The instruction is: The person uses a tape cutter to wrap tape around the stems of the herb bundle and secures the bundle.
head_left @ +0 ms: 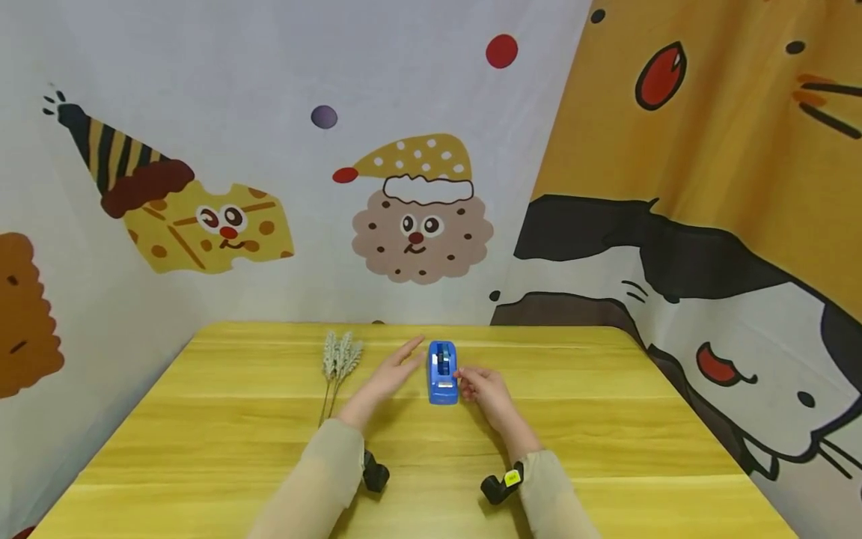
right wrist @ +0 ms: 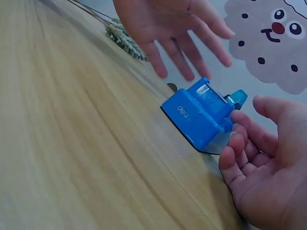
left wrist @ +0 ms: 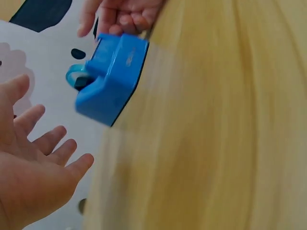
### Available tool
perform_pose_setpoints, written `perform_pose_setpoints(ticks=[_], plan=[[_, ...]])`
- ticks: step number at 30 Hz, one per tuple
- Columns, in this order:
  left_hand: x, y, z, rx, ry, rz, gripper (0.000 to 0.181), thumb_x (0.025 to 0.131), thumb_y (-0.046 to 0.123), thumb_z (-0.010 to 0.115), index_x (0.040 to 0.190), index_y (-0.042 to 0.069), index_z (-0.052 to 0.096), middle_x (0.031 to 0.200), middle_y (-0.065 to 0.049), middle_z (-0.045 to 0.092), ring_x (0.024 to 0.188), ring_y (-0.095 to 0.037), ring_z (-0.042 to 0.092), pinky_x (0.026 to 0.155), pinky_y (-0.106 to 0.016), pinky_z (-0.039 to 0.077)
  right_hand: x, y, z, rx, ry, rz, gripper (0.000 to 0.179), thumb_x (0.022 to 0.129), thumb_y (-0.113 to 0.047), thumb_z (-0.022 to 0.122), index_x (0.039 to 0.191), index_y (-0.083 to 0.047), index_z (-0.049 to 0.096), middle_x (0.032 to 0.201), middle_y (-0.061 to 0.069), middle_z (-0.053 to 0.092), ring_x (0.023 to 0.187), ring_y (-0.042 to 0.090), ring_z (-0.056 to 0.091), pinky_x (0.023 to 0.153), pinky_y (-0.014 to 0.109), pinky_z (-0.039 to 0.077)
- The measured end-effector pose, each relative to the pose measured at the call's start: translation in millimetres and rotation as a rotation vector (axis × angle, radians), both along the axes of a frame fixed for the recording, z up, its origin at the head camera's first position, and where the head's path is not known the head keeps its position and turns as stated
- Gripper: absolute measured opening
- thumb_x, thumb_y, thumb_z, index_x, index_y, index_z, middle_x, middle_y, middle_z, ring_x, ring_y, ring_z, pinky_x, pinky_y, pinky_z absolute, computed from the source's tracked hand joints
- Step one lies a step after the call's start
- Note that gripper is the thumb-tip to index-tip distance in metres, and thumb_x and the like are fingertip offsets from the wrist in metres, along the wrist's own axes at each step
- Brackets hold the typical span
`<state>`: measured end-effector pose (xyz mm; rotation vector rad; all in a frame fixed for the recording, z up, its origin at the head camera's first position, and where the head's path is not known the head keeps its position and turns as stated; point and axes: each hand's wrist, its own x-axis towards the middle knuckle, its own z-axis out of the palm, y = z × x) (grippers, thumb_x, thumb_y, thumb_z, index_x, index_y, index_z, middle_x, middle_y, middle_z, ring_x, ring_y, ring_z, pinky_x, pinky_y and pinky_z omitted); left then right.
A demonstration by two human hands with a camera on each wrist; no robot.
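A blue tape dispenser [head_left: 442,389] stands on the wooden table in front of me, a teal roll of tape [right wrist: 237,97] set in its top. My left hand [head_left: 393,372] is to the left of the dispenser, apart from it. In the left wrist view the fingers of that left hand [left wrist: 41,163] are spread and nothing is in them. On the other side, my right hand [head_left: 486,389] is close by, its fingertips right at the dispenser's side. The right wrist view shows the right hand [right wrist: 273,158] with loosely bent fingers and the thumb apart from them.
Dried wheat-like stems [head_left: 342,355] lie on the table [head_left: 222,419] left of my left hand. Behind the table's far edge hangs a cloth [head_left: 404,75] printed with cartoon figures.
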<state>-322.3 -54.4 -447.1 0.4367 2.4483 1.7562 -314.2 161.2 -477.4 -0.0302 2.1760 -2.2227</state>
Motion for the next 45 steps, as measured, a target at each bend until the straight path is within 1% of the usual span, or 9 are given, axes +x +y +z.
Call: perform_pose_setpoints(ticks=[5,8,15,20,26,30,34,40,45], plan=[[-4.8,13.9,-10.3,0.147,-0.117,0.03,0.059,0.098,0.041,0.053,0.15,0.018,0.037,0.153,-0.017,0.032,0.139,-0.041,0.028,0.107,-0.064,0.021,-1.4,2.8,-0.2,0.078,-0.014,0.043,0.029,0.093,-0.018,0.063,0.096,0.01,0.07,0.073,0.004,0.059,0.065,0.014,0.05,0.06,0.024,0.045],[-8.0,17.9,-14.6,0.18,-0.148,0.035,0.058,0.098,0.039,0.055,0.15,0.017,0.039,0.153,-0.017,0.032,0.139,-0.041,0.028,0.107,-0.065,0.02,-1.6,2.2,0.4,0.127,-0.013,0.074,0.031,0.092,-0.022,0.065,0.093,0.008,0.071,0.07,0.005,0.056,0.063,0.014,0.049,0.058,0.024,0.043],[-9.9,27.6,-20.8,0.142,-0.18,-0.013,0.06,0.098,0.038,0.056,0.151,0.017,0.037,0.152,-0.023,0.031,0.138,-0.044,0.027,0.107,-0.065,0.019,-0.2,5.1,1.6,0.196,0.008,0.114,0.032,0.091,-0.026,0.067,0.074,0.001,0.065,0.064,0.004,0.052,0.058,0.016,0.045,0.054,0.025,0.038],[-10.7,24.4,-23.9,0.15,-0.195,-0.049,0.063,0.097,0.037,0.057,0.153,0.02,0.032,0.154,-0.02,0.028,0.14,-0.042,0.022,0.108,-0.065,0.015,-0.3,4.3,3.2,0.204,0.005,0.126,0.032,0.092,-0.025,0.064,0.072,-0.001,0.062,0.063,0.003,0.052,0.058,0.015,0.046,0.055,0.025,0.039],[-11.8,20.3,-24.8,0.19,-0.239,-0.107,0.072,0.092,0.031,0.064,0.154,0.025,0.028,0.156,-0.019,0.023,0.142,-0.043,0.016,0.106,-0.069,0.006,-1.5,4.4,5.1,0.187,-0.023,0.137,0.029,0.092,-0.022,0.064,0.075,0.001,0.065,0.065,0.004,0.054,0.058,0.015,0.046,0.056,0.025,0.04],[-14.8,18.7,-27.5,0.213,-0.269,-0.113,0.079,0.086,0.024,0.07,0.154,0.027,0.029,0.156,-0.018,0.025,0.142,-0.042,0.017,0.106,-0.07,0.003,-3.6,4.2,4.8,0.165,-0.038,0.133,0.027,0.091,-0.02,0.066,0.08,0.005,0.068,0.064,0.004,0.053,0.058,0.015,0.046,0.057,0.025,0.04],[-15.2,19.1,-28.0,0.217,-0.253,-0.119,0.085,0.082,0.016,0.072,0.154,0.024,0.028,0.154,-0.022,0.028,0.141,-0.043,0.02,0.107,-0.068,0.005,-5.1,3.4,4.1,0.163,-0.042,0.122,0.028,0.089,-0.02,0.069,0.081,0.006,0.07,0.062,0.003,0.053,0.058,0.015,0.046,0.056,0.026,0.04],[-15.1,20.5,-29.0,0.204,-0.218,-0.121,0.086,0.08,0.011,0.072,0.154,0.02,0.027,0.152,-0.025,0.029,0.14,-0.043,0.024,0.109,-0.064,0.012,-6.1,-0.1,4.1,0.164,-0.069,0.078,0.024,0.084,-0.02,0.074,0.082,0.004,0.072,0.06,0.0,0.053,0.058,0.015,0.046,0.056,0.026,0.04],[-15.4,20.7,-27.9,0.201,-0.238,-0.118,0.088,0.079,0.012,0.072,0.154,0.023,0.027,0.155,-0.024,0.024,0.141,-0.042,0.019,0.109,-0.064,0.009,-5.9,-5.0,6.2,0.186,-0.094,0.051,0.029,0.081,-0.018,0.077,0.095,0.006,0.073,0.075,0.002,0.065,0.064,0.015,0.05,0.06,0.027,0.042]])
